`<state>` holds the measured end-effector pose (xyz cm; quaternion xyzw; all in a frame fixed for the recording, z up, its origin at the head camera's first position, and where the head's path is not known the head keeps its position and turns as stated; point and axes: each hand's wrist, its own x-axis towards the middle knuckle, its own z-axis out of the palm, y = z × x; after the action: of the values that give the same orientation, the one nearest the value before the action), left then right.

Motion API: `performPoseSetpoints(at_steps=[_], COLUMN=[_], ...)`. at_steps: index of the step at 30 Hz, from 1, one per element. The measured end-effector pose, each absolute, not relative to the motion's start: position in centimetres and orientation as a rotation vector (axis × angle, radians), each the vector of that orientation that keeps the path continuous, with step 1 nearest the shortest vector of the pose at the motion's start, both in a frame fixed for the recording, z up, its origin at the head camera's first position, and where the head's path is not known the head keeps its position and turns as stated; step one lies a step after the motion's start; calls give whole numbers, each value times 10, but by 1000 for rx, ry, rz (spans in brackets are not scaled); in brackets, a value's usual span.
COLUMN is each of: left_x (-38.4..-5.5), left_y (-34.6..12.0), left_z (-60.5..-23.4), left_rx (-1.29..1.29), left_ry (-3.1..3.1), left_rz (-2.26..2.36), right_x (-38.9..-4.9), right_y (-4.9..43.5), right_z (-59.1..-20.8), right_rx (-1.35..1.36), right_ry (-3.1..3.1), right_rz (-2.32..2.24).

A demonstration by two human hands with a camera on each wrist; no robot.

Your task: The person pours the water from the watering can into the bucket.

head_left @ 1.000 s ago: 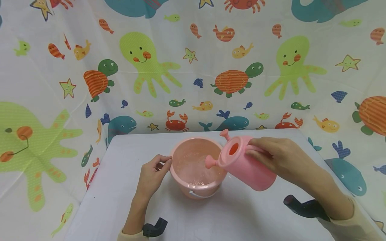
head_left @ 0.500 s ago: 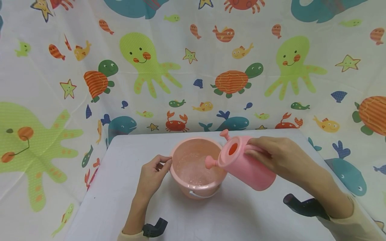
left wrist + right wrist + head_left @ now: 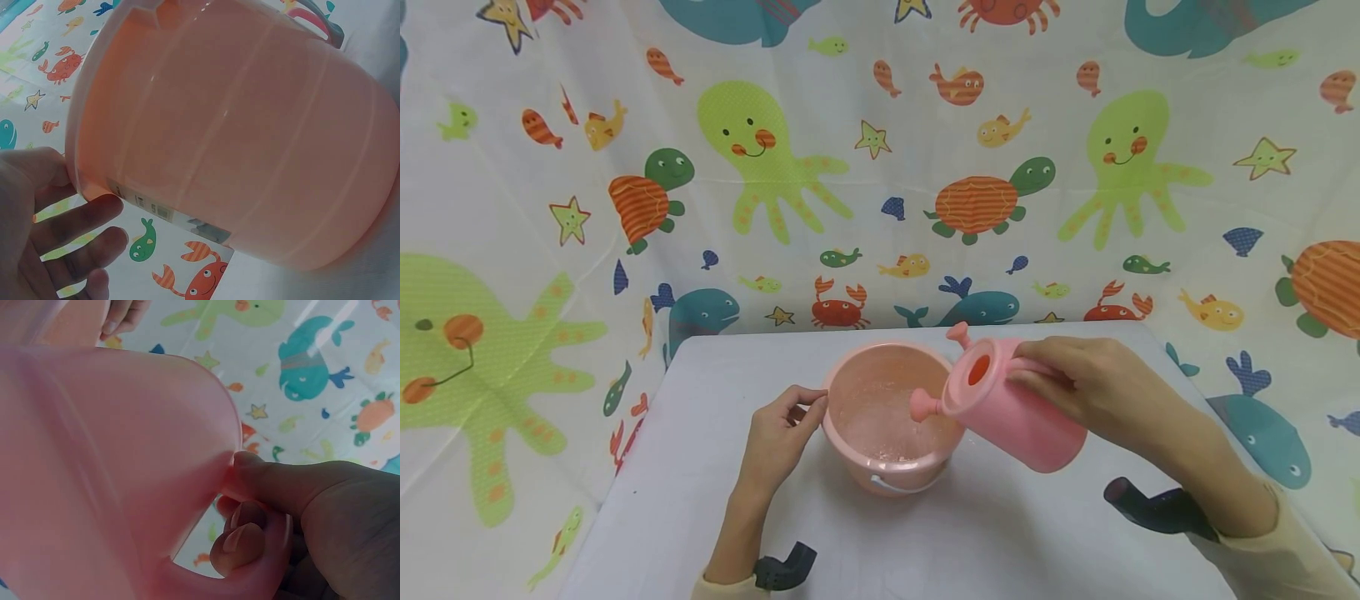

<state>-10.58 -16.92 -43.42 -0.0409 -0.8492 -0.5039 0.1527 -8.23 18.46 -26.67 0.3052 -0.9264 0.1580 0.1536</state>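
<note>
A pale pink bucket (image 3: 868,473) stands on the white table, with rippling, bubbly water (image 3: 883,429) inside. At its left rim my left hand (image 3: 778,437) pinches the edge; in the left wrist view the remaining fingers (image 3: 94,219) spread alongside the ribbed wall. My right hand (image 3: 1093,379) grips a pink toy watering can (image 3: 1015,421), tilted left toward the bucket. Its spout rose (image 3: 924,405) hangs over the bucket's mouth, and an orange-red opening shows on top. Curled fingers (image 3: 237,547) go through the can's loop handle (image 3: 284,559) in the right wrist view.
The white table (image 3: 715,500) reaches to a curtain (image 3: 887,167) printed with sea animals behind and at both sides. A second pink rose-shaped knob (image 3: 958,334) sticks up at the can's far side. The bucket's white bail handle (image 3: 910,487) hangs down in front.
Ripples and bubbles on the bucket's water shift. Both hands, the bucket and the watering can keep almost the same place and tilt.
</note>
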Motion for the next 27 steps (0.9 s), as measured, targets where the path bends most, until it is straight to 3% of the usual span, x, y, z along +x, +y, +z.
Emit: performPoseSetpoints(at_steps=[27], left_x=[-107], left_y=[-170], left_z=[-436], left_rx=[-123], left_ry=[-2449], left_rz=[-1447], right_x=[-86], right_y=[182], right_z=[-263], right_rx=[930], right_ry=[-2637], right_rz=[432])
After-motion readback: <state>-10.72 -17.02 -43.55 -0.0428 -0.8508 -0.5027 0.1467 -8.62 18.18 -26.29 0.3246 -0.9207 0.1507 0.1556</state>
